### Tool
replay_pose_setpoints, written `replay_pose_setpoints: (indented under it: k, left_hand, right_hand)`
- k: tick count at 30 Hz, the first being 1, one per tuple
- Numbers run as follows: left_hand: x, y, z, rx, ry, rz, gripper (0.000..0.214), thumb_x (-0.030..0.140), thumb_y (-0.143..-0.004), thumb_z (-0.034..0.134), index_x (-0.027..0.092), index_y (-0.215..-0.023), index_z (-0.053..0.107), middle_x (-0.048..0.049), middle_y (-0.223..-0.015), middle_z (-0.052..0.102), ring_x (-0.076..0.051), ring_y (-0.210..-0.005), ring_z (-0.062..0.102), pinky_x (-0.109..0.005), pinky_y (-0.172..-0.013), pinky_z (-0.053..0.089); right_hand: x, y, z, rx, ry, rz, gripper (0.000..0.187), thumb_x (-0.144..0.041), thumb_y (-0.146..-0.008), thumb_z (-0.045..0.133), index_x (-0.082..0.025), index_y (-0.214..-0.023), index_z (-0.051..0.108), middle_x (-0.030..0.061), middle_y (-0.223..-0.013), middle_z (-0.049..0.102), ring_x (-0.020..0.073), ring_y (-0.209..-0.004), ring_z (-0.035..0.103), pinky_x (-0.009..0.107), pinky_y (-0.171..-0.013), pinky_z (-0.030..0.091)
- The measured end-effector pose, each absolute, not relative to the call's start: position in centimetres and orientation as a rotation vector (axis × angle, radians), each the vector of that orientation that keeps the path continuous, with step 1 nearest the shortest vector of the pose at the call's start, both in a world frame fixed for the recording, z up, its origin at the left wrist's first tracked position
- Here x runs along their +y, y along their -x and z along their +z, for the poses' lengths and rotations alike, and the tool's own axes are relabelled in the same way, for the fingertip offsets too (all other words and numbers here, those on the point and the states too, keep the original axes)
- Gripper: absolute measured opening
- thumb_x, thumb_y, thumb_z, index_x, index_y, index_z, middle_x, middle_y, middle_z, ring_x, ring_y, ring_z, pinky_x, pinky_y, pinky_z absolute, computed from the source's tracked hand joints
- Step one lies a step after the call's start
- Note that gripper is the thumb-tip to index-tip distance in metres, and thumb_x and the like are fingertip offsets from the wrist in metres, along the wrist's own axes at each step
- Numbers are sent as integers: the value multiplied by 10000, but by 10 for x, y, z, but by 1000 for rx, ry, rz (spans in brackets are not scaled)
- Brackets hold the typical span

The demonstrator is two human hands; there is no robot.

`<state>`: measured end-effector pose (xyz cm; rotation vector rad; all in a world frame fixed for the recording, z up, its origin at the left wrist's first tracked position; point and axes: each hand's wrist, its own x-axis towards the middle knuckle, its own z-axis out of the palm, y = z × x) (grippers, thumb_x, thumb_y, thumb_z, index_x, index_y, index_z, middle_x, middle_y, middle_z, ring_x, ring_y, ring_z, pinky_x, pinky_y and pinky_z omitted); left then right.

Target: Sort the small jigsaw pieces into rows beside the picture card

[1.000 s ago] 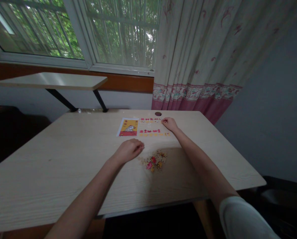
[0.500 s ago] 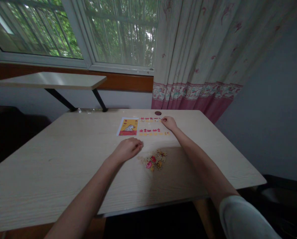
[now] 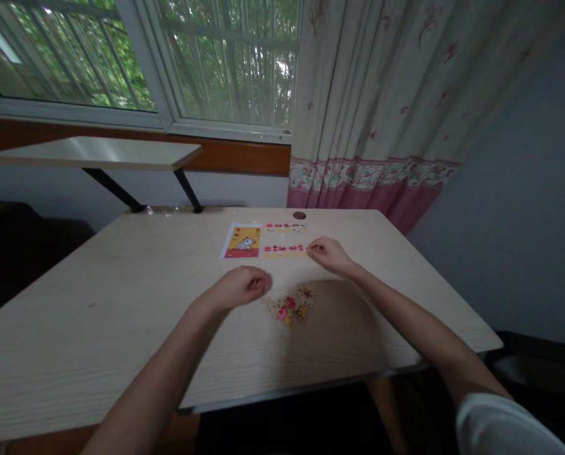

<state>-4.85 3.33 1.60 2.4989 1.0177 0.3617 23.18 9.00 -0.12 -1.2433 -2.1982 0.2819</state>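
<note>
My left hand (image 3: 241,287) rests on the wooden table (image 3: 121,303) with its fingers curled in a loose fist, just left of a small heap of loose puzzle pieces (image 3: 292,305). Whether it holds a piece is hidden. My right hand (image 3: 328,254) lies farther back with fingers bent, its fingertips at the right end of the nearer row of laid-out puzzle pieces (image 3: 284,251). A second row of pieces (image 3: 285,227) lies behind it. A yellow and red picture card (image 3: 242,241) sits to the left of the rows.
A round cable hole (image 3: 299,215) is near the table's back edge. A narrow shelf on black brackets (image 3: 93,153) juts out under the window at the left. A flowered curtain (image 3: 382,107) hangs behind the table at the right.
My right hand has drawn back from the far row of pieces to the end of the nearer row. My left hand has barely shifted.
</note>
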Motion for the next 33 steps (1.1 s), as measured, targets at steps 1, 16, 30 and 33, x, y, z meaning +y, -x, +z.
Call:
replay_pose_setpoints:
  k: [1,16,30,33]
  left_hand:
    - [33,47,15,1002,-2503,372,162,206,-784,471,160,-801,625,-7,-656,587,-112,-563,500,-210,-541,362]
    - [26,17,-6,946,-2551,544,129,253,-819,522,183,-845,629,-49,-839,586,-172,-843,541,-279,-767,428]
    - [15,8,1,877,-2315,1016,161,291,-829,536,158,-791,618,-38,-761,624,-120,-702,556,-231,-634,437]
    - [15,9,-1,877,-2333,1025,145,260,-836,514,161,-807,617,-42,-787,634,-123,-729,572,-236,-661,451]
  right_hand:
    - [80,-231,-1,-2232,1203,294,169,-258,-797,524,-172,-815,668,34,-786,649,115,-701,556,214,-665,400]
    - [20,-204,-26,-2285,1010,237,86,-205,-774,568,-200,-808,647,21,-733,644,135,-698,553,264,-688,380]
    - [14,-194,-21,-2058,979,595,173,-319,-783,577,-202,-864,675,26,-714,640,103,-621,543,219,-601,434]
    - [13,-194,-19,-2031,991,617,169,-321,-777,585,-202,-858,673,23,-710,641,102,-617,543,216,-593,436]
